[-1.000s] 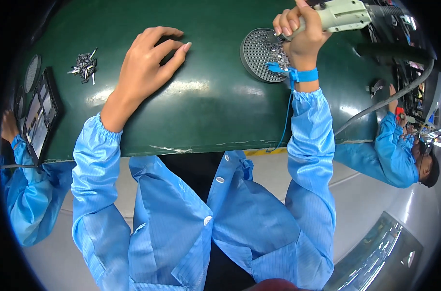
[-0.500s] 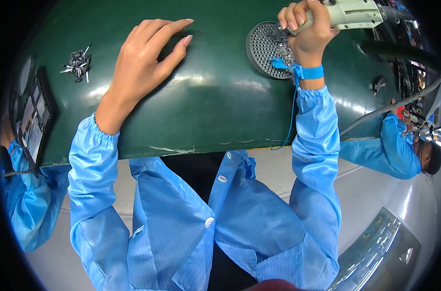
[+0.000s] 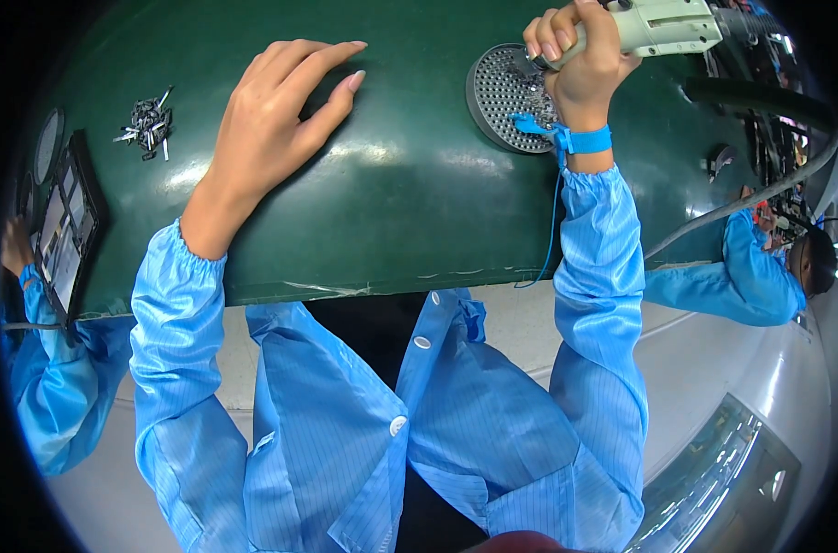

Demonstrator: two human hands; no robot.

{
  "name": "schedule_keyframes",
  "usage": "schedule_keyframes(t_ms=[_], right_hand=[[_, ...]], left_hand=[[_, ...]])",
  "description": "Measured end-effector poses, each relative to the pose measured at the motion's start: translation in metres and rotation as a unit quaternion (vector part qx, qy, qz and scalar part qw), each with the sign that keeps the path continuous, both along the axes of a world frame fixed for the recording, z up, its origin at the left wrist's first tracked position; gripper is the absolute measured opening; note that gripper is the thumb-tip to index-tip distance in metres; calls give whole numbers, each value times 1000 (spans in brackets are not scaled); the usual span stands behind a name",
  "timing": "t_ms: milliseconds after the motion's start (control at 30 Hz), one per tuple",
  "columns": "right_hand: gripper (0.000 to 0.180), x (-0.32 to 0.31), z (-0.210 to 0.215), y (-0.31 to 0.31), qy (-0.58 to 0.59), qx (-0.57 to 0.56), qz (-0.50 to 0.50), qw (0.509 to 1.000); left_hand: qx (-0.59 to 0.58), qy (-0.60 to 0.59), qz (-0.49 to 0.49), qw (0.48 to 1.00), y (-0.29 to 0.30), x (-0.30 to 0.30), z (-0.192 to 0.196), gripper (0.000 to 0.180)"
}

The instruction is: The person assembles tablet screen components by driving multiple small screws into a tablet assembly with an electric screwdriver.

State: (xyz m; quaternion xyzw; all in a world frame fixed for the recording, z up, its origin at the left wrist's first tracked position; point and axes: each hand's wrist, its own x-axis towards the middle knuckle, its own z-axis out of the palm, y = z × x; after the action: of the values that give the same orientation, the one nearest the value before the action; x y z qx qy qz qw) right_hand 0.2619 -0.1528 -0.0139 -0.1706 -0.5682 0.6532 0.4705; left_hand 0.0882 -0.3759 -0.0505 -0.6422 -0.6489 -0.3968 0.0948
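One right hand gripping a pale-green handheld tool over a round grey dotted dish; left hand loose, unclenched.

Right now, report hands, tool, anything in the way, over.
Left hand open, nothing visible in it. Right hand, grip closed around pale-green handheld tool, nose at round grey perforated dish. Loose end of blue wrist strap overlaps dish in view.

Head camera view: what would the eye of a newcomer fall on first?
Probably the pale-green handheld power tool, upper right, gripped by the right hand at a round perforated dish. Next, the blue wrist strap on that arm. Then the heap of dark and silvery pieces on the green tabletop, left of the open left hand.
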Motion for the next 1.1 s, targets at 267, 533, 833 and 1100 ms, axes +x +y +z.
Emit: schedule_keyframes(t_ms=[267, 533, 833, 1100], right_hand=[[28, -3, 8, -9, -30, -10, 20, 999], [35, 5, 27, -15, 7, -5, 33, 999], [31, 11, 36, -16, 31, 52, 103, 993], [26, 26, 34, -27, 10, 6, 89, 996]], left_hand=[[-6, 14, -2, 1000, -2, 0, 0, 28], [65, -7, 29, 997, 0, 0, 3, 20], [94, -14, -16, 995, 15, 10, 8, 14], [7, -219, 60, 974, 184, -22, 22, 44]])
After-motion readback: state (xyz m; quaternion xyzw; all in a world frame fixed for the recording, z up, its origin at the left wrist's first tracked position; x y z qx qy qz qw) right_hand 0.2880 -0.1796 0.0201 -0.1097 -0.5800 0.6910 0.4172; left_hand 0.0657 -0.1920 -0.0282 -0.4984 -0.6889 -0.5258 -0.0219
